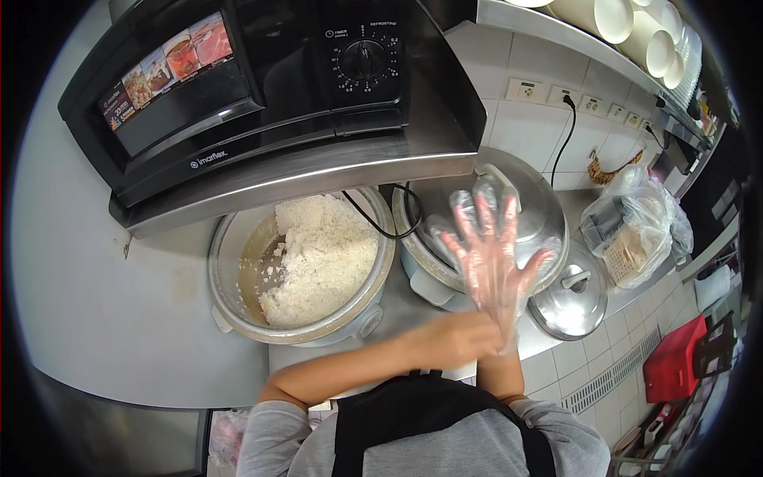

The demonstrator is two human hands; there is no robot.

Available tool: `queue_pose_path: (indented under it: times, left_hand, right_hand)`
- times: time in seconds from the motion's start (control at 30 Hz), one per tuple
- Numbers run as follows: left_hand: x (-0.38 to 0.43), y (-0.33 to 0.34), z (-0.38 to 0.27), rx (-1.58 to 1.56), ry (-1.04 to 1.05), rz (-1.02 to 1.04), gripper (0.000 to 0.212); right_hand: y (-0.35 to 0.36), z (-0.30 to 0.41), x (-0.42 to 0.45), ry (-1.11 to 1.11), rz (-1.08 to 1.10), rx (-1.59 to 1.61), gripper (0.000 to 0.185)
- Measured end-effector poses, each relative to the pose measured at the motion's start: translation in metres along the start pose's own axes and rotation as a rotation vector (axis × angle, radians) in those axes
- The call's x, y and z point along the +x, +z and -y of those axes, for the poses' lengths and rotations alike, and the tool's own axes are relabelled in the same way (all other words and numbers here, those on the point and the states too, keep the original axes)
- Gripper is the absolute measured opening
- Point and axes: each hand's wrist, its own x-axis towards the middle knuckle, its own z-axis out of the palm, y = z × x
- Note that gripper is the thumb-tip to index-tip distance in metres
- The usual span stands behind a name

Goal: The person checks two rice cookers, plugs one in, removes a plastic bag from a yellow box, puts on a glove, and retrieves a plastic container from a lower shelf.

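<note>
My right hand (490,256) is inside a clear plastic disposable glove, palm up, with its fingers spread and nothing in them. Loose, empty film stands out past the fingertips. At that wrist, my bare left hand (459,340) grips the glove cuff (508,337); it is slightly blurred. Beyond the gloved hand stands a large rice cooker (426,286) under a metal lid (536,185) with a pale handle. Left of it, a lidless rice cooker (229,319) holds cooked white rice (328,262), heaped toward the right, with its bottom partly bare on the left.
Overhead at the left, a black microwave (286,89) rests on a steel shelf (310,194). A black cord (381,231) hangs over the rice cooker. Right of the cookers are a smaller metal lid (569,307) and a plastic bag of containers (632,232). Paper cups (614,21) lie above.
</note>
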Motion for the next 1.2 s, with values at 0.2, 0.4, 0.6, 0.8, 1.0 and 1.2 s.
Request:
queue_pose_path:
  times: [0.2,0.4,0.6,0.8,1.0,1.2]
  left_hand:
    - [-0.053,-0.113,0.119,0.985,-0.806,0.215,0.049]
    - [-0.044,-0.134,0.162,0.663,-0.962,-0.086,0.019]
    - [-0.003,-0.109,0.116,0.816,-0.584,-0.446,0.021]
    - [-0.061,-0.132,0.137,0.682,-0.842,-0.603,0.027]
    - [-0.081,-0.130,0.155,0.444,-1.112,-0.448,0.035]
    - [-0.038,-0.091,0.166,0.578,-0.895,-0.402,0.045]
  right_hand:
    - [-0.006,0.024,0.007,-0.048,-0.302,-0.618,0.061]
    - [-0.008,-0.013,0.060,-0.075,0.347,-1.813,0.053]
    - [-0.011,-0.030,0.122,-0.021,0.483,-2.133,0.029]
    - [-0.049,0.053,0.161,0.281,-0.271,-0.920,0.016]
    - [-0.038,0.125,0.148,0.019,-0.126,-0.127,0.031]
    - [0.035,0.140,0.132,-0.127,0.218,-0.289,0.050]
